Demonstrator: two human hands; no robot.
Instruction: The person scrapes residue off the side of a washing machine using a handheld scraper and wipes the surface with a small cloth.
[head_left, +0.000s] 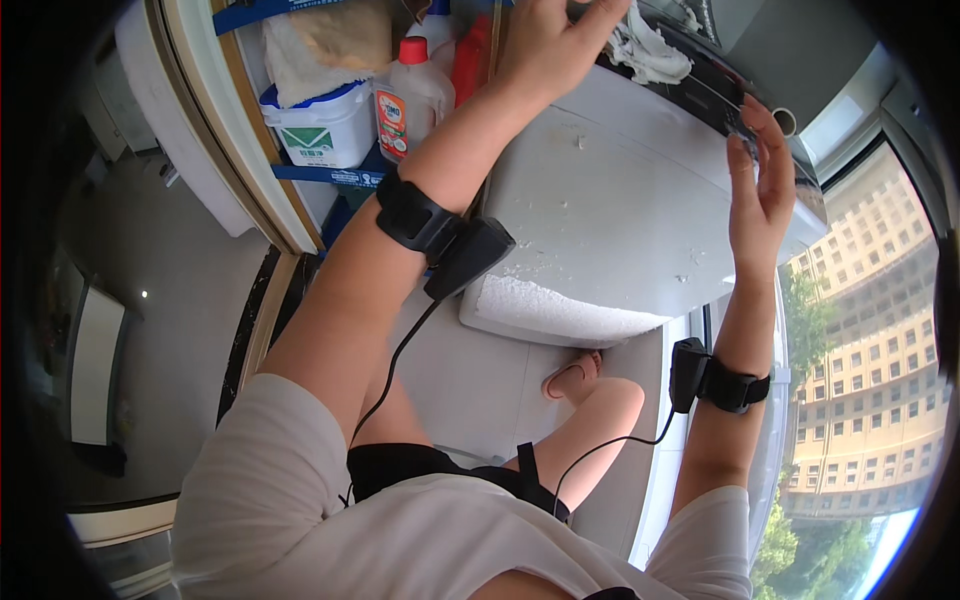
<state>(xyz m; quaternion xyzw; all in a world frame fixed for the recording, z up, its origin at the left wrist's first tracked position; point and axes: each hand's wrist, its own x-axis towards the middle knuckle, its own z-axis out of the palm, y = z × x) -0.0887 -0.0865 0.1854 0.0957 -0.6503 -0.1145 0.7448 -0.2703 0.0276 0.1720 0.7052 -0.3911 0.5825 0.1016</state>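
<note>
My left hand (555, 46) reaches to the top edge of the view, its thumb pointing right and its other fingers cut off, so any grip there is hidden. Just right of that thumb a crumpled whitish wet-looking material (651, 54) lies on the black panel (694, 94) of a large pale grey appliance (615, 195). Small whitish scraps dot the appliance's surface. My right hand (763, 191) is raised by the panel's right end, thumb and fingers apart, with no held thing visible. A rough white strip (562, 306) runs along the appliance's near edge.
On the left, shelves with blue edging (330, 175) hold a white tub (322, 127), a folded cloth (322, 45) and a red-capped bottle (412, 105). A window (862, 360) borders the right side. A door frame (277, 300) stands left. Cables hang from both wrist-strapped devices.
</note>
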